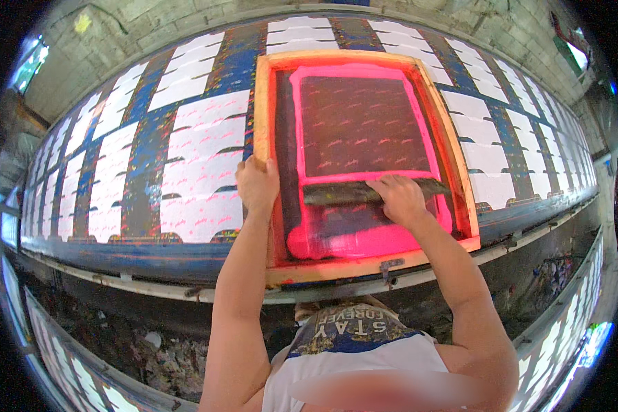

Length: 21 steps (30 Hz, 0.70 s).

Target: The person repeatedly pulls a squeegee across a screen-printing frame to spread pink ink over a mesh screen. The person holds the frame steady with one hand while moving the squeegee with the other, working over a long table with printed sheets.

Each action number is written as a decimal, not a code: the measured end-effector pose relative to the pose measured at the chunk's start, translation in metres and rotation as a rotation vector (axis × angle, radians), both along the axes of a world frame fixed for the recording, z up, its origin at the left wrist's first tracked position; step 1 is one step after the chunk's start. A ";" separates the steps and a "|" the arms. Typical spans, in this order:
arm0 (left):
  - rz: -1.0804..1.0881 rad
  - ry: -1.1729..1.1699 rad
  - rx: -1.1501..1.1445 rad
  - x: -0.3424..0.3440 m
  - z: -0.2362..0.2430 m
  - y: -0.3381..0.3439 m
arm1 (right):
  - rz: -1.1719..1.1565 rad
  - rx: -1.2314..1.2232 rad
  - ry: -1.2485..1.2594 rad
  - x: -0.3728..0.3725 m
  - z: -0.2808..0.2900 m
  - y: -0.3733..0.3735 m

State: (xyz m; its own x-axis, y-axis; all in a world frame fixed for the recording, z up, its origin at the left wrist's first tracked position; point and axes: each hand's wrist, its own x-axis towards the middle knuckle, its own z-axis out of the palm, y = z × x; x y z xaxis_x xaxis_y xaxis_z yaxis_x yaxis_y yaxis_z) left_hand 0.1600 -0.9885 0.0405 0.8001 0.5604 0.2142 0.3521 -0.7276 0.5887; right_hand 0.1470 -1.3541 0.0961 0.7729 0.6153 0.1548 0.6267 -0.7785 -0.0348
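A person's two bare hands worked at a wooden screen frame [262, 113] that lay on a long, paint-speckled bench [149, 165], seen from above through a round fisheye view. The left hand [258, 184] was closed around the frame's left side rail, below its middle, with the forearm reaching up from the lower edge. The right hand [399, 199] gripped a dark, wide squeegee [343, 193], its fingers bent over the top edge. The squeegee lay crosswise inside the frame, below the middle, its right end near the right rail.

Bright pink ink [364, 245] formed a thick pool between the squeegee and the near rail, and a pink border ran around the brownish mesh panel [364, 123] on the far side. Small, pale script-like marks crossed that panel in rows. A small metal fitting [391, 266] sat on the near rail.

White sheets [206, 147] lay in columns on both sides of the frame; those just left of it bore rows of small pink marks. A metal rail [151, 288] ran along the bench's near edge. Beyond the far edge stood a grey block wall [151, 26].
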 end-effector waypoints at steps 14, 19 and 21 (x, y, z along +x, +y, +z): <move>0.056 0.012 0.085 0.002 0.004 -0.007 | -0.065 -0.105 -0.011 0.333 -0.008 0.045; 0.076 -0.021 0.100 0.006 0.005 -0.009 | -0.015 -0.016 0.012 0.405 0.003 0.050; 0.071 -0.006 0.090 0.006 0.005 -0.009 | -0.012 -0.027 -0.046 0.420 0.006 0.052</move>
State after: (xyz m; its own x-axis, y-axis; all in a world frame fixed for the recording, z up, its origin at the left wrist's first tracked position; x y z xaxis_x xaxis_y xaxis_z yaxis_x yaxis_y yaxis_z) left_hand 0.1656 -0.9976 0.0456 0.7575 0.5939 0.2712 0.4011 -0.7511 0.5243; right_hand 0.5672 -1.3025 0.1023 0.7729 0.6102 0.1738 0.6174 -0.7865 0.0155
